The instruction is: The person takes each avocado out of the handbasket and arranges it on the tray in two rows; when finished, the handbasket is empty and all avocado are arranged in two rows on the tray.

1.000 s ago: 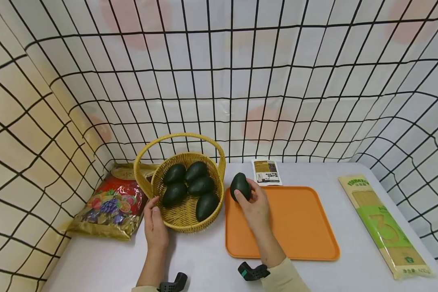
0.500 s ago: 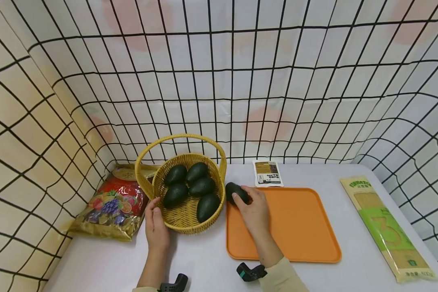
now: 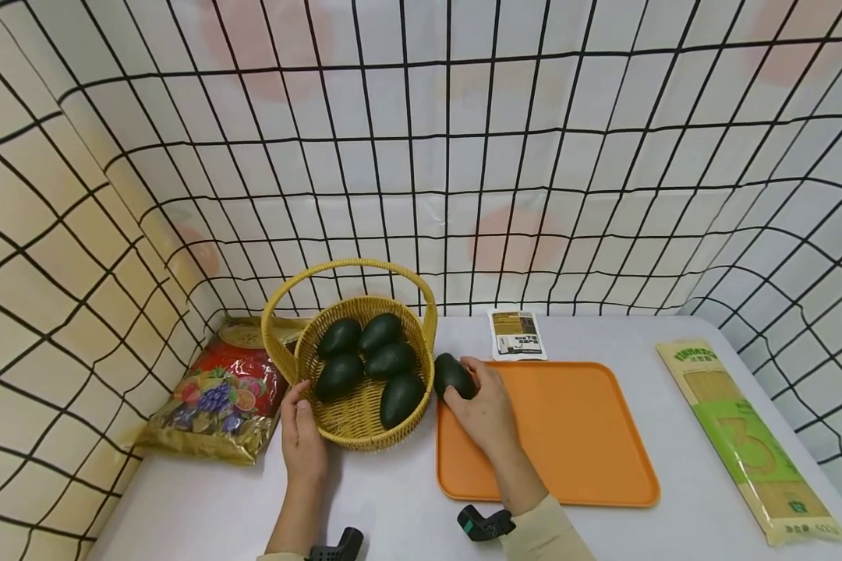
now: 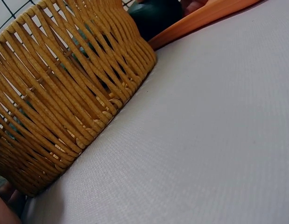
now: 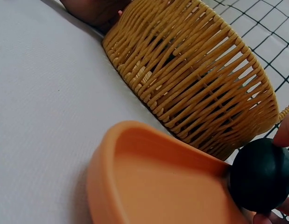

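Note:
In the head view a yellow wicker basket (image 3: 365, 440) with a tall handle holds several dark green avocados (image 3: 401, 399). My left hand (image 3: 305, 448) rests against the basket's left side, fingers fairly straight along the weave. An avocado (image 3: 453, 377) sits at the far left corner of an orange tray (image 3: 568, 436), and my right hand (image 3: 487, 401) holds it between thumb and fingers. From the right wrist, that avocado (image 5: 261, 175) appears low against the tray's edge (image 5: 135, 135), with fingertips on both sides of it. Whether it bears its weight on the tray is hard to tell.
Left of the basket lies a red and gold bag (image 3: 217, 397) with printed fruit. A small white and brown packet (image 3: 517, 335) lies behind the tray. At the right, a long green and yellow noodle packet (image 3: 747, 440) lies aslant. Black netting (image 3: 449, 195) encloses the table's back and sides.
My right hand has lowered the avocado slightly left to the tray's far left corner, tipping it from upright to slanted. My left hand stays at the basket.

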A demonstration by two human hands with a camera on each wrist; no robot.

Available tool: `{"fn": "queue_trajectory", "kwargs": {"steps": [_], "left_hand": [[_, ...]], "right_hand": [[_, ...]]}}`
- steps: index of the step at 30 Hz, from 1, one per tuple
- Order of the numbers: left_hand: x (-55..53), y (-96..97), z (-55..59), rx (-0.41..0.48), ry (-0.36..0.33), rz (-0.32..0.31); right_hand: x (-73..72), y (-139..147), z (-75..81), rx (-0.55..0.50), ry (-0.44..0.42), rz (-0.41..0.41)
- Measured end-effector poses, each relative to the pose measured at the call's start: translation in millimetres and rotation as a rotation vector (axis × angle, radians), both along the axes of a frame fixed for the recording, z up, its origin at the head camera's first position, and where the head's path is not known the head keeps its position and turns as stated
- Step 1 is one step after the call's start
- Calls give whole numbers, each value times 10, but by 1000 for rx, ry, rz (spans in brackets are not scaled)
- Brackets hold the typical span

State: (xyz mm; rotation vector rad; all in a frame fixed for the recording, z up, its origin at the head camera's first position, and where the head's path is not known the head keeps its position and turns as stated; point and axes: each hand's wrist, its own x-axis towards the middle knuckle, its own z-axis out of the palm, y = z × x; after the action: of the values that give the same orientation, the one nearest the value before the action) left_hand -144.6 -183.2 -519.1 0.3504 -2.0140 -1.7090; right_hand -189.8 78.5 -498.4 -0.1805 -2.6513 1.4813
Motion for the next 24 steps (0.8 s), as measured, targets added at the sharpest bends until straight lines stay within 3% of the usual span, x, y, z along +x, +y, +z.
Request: {"fn": "queue_trajectory", "kwargs": {"steps": [6,24], "left_hand": [[-5,1,15,-11,4,-1],[12,4,-11,-19,6,0]], "right_hand": [[-6,1,2,-8,-18,-13],[-20,-8,-107,9,66,-45]]}}
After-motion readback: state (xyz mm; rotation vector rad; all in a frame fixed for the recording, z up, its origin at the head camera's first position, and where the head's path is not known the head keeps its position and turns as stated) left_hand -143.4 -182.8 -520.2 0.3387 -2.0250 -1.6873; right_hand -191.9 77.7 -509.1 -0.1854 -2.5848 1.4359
